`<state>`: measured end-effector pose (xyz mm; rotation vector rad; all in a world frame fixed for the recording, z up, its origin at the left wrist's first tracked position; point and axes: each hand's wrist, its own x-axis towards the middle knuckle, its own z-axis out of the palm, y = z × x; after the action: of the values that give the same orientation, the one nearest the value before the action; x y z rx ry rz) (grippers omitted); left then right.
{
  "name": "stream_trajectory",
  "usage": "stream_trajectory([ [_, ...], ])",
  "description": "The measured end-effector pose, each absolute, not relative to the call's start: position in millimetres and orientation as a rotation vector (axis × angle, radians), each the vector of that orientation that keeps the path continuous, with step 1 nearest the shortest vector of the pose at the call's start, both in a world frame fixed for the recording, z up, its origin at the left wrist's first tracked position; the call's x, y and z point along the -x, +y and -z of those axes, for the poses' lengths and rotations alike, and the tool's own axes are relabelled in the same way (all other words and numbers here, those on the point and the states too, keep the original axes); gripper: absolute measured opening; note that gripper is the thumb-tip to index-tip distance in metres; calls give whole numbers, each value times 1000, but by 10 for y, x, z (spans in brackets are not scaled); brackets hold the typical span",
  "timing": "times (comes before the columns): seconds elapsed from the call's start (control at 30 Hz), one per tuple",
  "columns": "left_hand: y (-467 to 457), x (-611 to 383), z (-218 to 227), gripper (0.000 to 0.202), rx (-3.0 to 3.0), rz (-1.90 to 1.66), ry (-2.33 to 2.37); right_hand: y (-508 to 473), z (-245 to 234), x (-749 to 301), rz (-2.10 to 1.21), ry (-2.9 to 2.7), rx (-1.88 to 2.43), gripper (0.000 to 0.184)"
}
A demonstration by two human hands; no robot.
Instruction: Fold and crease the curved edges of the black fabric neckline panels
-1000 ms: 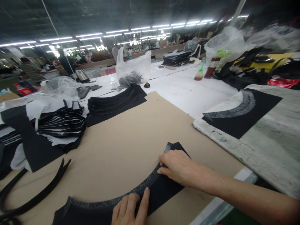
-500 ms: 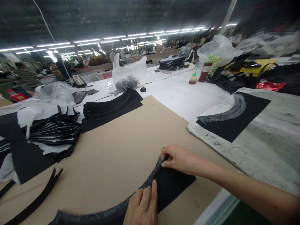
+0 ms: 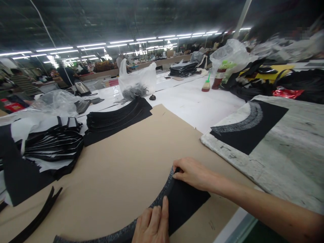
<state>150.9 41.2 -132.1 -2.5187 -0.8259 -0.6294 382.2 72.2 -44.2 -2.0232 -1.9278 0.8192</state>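
A curved black fabric piece (image 3: 186,200) with a grey speckled inner edge lies on the brown cardboard sheet (image 3: 131,158) near the table's front edge. My right hand (image 3: 193,173) pinches the piece's upper end between thumb and fingers. My left hand (image 3: 152,226) rests flat on the middle of the piece, fingers together, pressing along its grey edge. The lower left part of the piece runs out of the frame.
A stack of similar curved black pieces (image 3: 115,118) lies at the cardboard's far edge. Black and white fabric (image 3: 48,145) is piled at left, black strips (image 3: 37,217) at lower left. A grey board (image 3: 283,152) at right carries another black piece (image 3: 249,126). A plastic bag (image 3: 136,81) and bottles (image 3: 206,84) stand behind.
My right hand has closed its fingers on the upper end of the piece. My left hand has slid right along the grey edge. The view has shifted slightly.
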Motion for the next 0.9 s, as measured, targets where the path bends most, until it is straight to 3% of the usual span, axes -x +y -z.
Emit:
stream_trajectory([
  [0.9, 406, -1530, 1314, 46, 2450, 628, -867, 679, 508, -3862, -816, -1783, 1962, 5],
])
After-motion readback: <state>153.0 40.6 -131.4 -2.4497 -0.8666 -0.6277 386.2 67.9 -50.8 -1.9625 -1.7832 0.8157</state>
